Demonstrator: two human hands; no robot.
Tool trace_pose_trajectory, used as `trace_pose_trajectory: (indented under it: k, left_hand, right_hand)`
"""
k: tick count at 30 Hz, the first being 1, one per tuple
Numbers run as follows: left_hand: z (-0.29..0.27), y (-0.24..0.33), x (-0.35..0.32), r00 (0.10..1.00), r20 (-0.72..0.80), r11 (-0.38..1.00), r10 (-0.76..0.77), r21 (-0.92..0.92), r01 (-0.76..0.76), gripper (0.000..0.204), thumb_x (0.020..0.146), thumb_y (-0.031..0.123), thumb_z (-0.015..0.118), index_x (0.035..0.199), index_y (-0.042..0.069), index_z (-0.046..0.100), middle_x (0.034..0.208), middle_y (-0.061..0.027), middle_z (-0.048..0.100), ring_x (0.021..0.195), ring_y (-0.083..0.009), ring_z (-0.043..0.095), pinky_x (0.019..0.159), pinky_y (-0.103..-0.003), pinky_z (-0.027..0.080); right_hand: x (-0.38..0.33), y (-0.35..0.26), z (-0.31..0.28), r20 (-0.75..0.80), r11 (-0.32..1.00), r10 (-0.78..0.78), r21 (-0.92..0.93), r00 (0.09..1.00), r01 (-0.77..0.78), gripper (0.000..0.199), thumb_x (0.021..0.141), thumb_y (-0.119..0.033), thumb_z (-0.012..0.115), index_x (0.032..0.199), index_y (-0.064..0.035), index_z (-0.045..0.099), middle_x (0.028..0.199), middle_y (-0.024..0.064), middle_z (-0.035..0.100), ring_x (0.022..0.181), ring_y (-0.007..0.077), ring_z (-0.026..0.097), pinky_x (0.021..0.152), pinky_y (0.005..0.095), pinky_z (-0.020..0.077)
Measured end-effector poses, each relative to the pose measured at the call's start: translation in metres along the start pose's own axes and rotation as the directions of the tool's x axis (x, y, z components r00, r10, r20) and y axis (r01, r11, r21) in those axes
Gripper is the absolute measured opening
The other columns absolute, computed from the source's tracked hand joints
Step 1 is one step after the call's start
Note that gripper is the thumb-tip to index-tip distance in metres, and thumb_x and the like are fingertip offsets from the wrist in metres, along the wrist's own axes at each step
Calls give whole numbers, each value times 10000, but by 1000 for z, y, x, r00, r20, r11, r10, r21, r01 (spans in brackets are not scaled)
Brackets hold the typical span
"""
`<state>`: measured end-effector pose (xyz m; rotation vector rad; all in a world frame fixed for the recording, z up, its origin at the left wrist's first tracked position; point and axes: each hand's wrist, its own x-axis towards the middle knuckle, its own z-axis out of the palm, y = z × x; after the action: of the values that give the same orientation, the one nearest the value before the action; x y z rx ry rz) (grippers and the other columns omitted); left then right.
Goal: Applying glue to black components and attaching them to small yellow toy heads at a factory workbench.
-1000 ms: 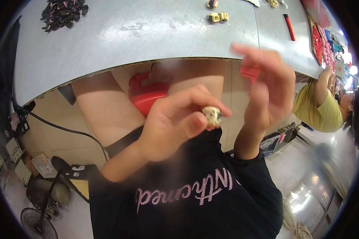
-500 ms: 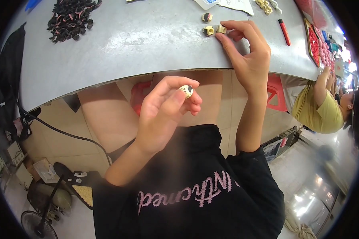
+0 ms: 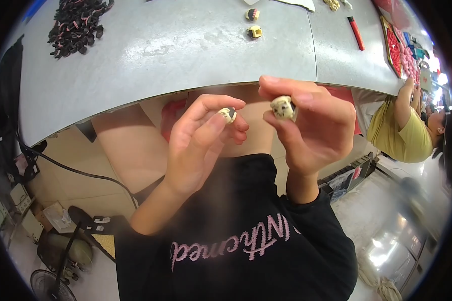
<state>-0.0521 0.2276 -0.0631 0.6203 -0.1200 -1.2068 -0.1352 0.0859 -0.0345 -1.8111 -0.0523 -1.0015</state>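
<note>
- At ten o'clock on the grey table (image 3: 186, 55), I see a heap of dark pieces (image 3: 78, 22) lying untouched.
- My left hand (image 3: 196, 145) pinches a small cream part (image 3: 227, 114) between thumb and fingertips, just below the table edge.
- My right hand (image 3: 311, 125) pinches a cream block with dark dots (image 3: 282, 107), at three o'clock from the first part, close but apart.
- I judge that joining them wants steady pinches and squared faces.
- Two similar pieces (image 3: 254, 23) sit at twelve o'clock; a person in yellow (image 3: 402, 135) works at three o'clock.

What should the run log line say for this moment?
left hand: pinches small cream piece | right hand: holds cream block in fingers | grey table: two small pieces, dark pile
</note>
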Motion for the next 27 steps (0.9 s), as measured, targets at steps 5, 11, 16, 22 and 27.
trace_pose_trajectory:
  k: [5,11,16,22,27]
  left_hand:
    - [6,0,-1,999,-44,1000,-12,16,12,271,924,172,487,1131,-1,515,921,-85,582,843,-125,540,800,-279,442]
    - [5,-1,-3,998,-61,1000,-15,24,17,258,927,169,487,1124,5,516,915,-78,585,844,-121,539,794,-277,441]
    - [6,0,-3,998,-57,1000,-21,13,22,259,927,173,492,1124,6,514,911,-75,586,847,-121,537,793,-275,440]
    - [5,-1,-4,998,-46,999,-32,-3,32,263,927,175,494,1126,3,507,909,-73,582,843,-130,538,795,-277,437]
    - [6,2,-4,999,-37,999,-33,-4,33,263,924,175,497,1122,1,506,895,-68,579,835,-129,534,789,-281,432]
  right_hand:
    - [0,-6,1,3,999,5,51,1000,-5,394,685,142,689,1023,110,489,935,317,618,865,335,661,711,357,558]
    - [-10,-19,7,-58,972,232,53,971,-229,409,814,-200,696,1038,2,420,867,259,635,755,287,649,654,346,553]
    - [-13,-23,12,-121,912,401,142,908,-384,480,809,-326,700,1024,-4,417,827,226,635,707,253,637,630,331,546]
    - [-22,-13,8,-48,919,281,303,958,-254,460,669,-2,793,990,59,469,920,202,637,854,251,663,744,292,531]
    - [-17,-13,14,-67,927,227,320,972,-195,460,668,-11,798,987,67,476,842,218,644,819,266,667,703,307,543]
